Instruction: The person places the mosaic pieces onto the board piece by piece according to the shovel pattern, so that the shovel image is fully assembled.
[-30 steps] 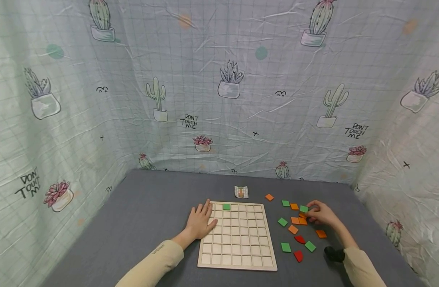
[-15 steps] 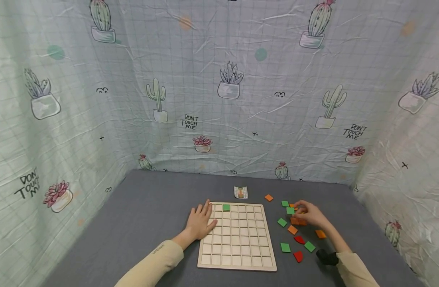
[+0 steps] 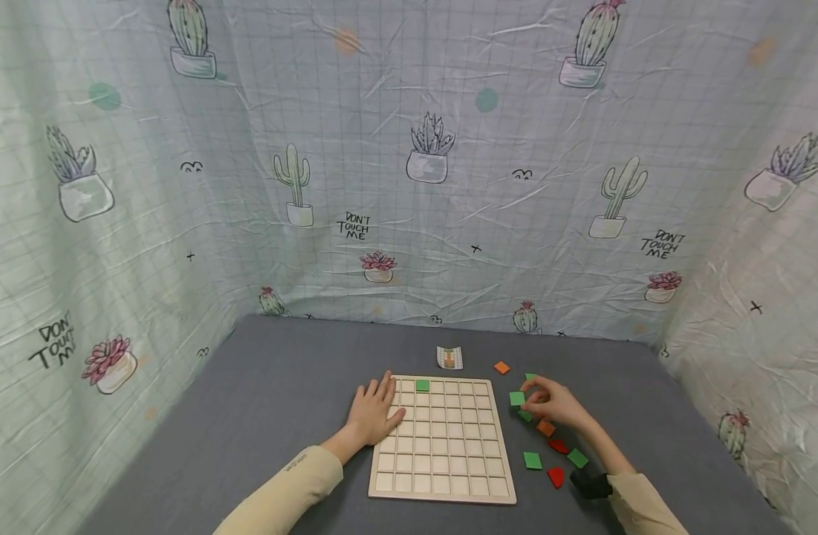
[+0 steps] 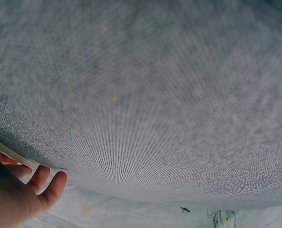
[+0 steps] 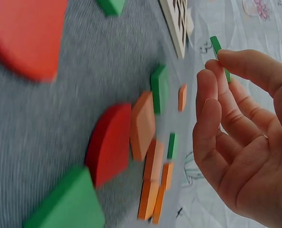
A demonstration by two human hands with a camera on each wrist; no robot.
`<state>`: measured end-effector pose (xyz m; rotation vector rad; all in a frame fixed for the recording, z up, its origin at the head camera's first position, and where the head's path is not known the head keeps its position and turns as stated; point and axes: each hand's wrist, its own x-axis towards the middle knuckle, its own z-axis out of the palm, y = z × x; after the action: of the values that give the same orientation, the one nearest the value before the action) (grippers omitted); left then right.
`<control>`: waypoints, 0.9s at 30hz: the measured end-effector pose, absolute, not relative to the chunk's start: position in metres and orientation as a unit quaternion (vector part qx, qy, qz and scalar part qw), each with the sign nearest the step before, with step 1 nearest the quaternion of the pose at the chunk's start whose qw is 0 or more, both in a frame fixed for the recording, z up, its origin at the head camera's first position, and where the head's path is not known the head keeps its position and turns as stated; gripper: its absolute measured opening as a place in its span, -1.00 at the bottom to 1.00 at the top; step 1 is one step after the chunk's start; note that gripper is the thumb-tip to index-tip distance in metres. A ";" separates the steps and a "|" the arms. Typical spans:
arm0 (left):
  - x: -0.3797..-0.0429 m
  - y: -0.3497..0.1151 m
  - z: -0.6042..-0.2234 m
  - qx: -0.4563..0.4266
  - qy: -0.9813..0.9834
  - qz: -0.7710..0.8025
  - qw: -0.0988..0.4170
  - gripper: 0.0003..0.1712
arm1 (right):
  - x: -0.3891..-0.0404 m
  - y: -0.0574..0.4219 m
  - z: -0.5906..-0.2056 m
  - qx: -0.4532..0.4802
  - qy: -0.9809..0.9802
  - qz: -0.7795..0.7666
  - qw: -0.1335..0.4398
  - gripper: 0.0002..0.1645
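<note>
A pale wooden board [image 3: 442, 446] with a grid of square cells lies on the grey table. One green square tile [image 3: 423, 386] sits in its top row. My left hand [image 3: 371, 412] rests on the board's left edge, fingers spread and straight; the left wrist view catches its fingers [image 4: 51, 190] at the rim. Between thumb and fingertips, my right hand [image 3: 557, 405] pinches another green square tile [image 3: 517, 399], raised just right of the board. The right wrist view has this held tile [image 5: 215, 43] nearly edge-on, clear of the table.
Right of the board lie loose pieces: green tiles [image 3: 532, 461], orange tiles [image 3: 545, 428] and red quarter-round pieces [image 3: 556, 477]. My right hand and forearm hide several. A small printed card [image 3: 449, 358] lies behind the board. A patterned curtain [image 3: 409, 186] surrounds the table.
My right hand has carried the pinched green tile leftward from the loose pieces toward the board. My left hand has stayed in place.
</note>
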<state>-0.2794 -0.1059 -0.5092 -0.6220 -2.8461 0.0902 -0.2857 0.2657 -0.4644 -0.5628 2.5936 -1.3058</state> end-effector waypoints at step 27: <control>-0.280 -0.107 -0.511 -0.216 -0.967 0.037 0.129 -0.27 | -0.297 0.204 -0.478 -0.204 0.856 -0.466 0.091 -0.65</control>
<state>-0.2804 -0.1065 -0.5106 -0.6273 -2.8108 0.1081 -0.2966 0.2035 -0.4777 -0.6076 2.5437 -1.3861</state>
